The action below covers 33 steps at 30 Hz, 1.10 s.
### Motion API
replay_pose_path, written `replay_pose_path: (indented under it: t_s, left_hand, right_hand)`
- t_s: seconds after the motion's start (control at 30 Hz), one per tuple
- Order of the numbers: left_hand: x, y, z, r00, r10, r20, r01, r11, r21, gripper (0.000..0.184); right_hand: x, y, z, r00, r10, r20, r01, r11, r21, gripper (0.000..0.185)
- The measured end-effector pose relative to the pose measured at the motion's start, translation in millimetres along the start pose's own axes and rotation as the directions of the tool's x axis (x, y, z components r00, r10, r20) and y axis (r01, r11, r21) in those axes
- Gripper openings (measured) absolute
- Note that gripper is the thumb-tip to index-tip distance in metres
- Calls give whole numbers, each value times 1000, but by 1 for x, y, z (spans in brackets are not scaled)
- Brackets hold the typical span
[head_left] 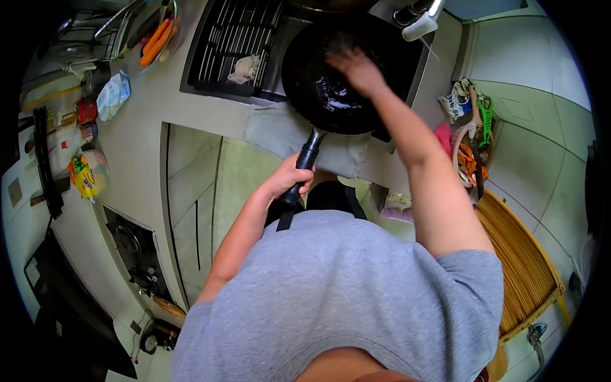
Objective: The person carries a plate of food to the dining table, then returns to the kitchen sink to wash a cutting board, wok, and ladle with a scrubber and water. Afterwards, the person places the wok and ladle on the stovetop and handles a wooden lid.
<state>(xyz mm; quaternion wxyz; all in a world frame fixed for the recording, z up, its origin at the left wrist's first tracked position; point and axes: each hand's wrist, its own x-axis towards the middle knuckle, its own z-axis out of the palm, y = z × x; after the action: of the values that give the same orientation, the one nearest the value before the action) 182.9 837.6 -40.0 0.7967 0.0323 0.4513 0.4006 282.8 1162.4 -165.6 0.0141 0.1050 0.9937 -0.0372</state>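
Observation:
A black wok (302, 76) sits over the sink, its inside wet and shiny. My left hand (294, 176) is wrapped round the wok's black handle (310, 150), which points toward my body. Inside the wok, my right hand (356, 69) reaches down to the dark surface, fingers pointing up and left. Motion smears those fingers. A dark greyish patch shows at their tips, and I cannot make out whether it is something held.
A metal drying rack (238, 44) with a crumpled pale cloth (244, 69) lies left of the wok. The faucet (421, 27) stands at upper right. A towel (273, 130) hangs over the counter edge. Carrots (156, 43) lie in a clear bowl at upper left.

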Motion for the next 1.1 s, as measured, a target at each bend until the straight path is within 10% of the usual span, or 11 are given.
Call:
replay_pose_path:
  t_s: [0.2,0.27,0.33,0.43,0.53,0.57,0.73,0.83,0.93,1.03,1.1]
  left_hand:
    - [-3,-3,-7,998,35,53,-28,991,-134,23]
    - [-3,-3,-6,998,33,48,-27,991,-132,24]
    - [-1,-3,-10,999,24,43,-18,992,-128,23]
    - [-1,-3,-5,1000,-7,23,9,994,-106,22]
    - [0,-4,-6,1000,-2,1,2,996,-86,22]
    - [-1,-3,-4,1000,11,-4,-11,996,-89,22]
    - [0,-7,-1,999,39,-8,-40,994,-102,23]
    - [0,-9,1,998,55,-3,-55,990,-133,23]
    - [1,-6,5,999,36,-20,-38,993,-109,26]
    - [-1,-7,14,997,32,-71,-30,999,34,37]
    - [-4,-4,19,995,26,-95,-23,999,26,37]
  right_hand:
    - [-60,11,-42,947,319,-20,-318,946,60,22]
    - [-78,-34,-57,835,411,366,-509,831,226,24]
    - [-70,-83,-69,853,248,460,-466,760,453,33]
    - [-18,-111,-35,954,255,155,-264,478,838,46]
    - [40,-68,-20,963,233,-134,-126,832,540,52]
    - [49,-58,-40,928,365,78,-368,860,354,49]
    - [-17,15,-29,951,291,-108,-287,957,46,27]
    - [-59,-31,-54,771,487,410,-534,846,0,23]
    - [-53,-86,-37,784,206,585,-366,915,169,21]
    - [41,-116,-62,789,252,560,-516,767,382,31]
    - [102,-94,-70,588,464,662,-806,268,528,37]
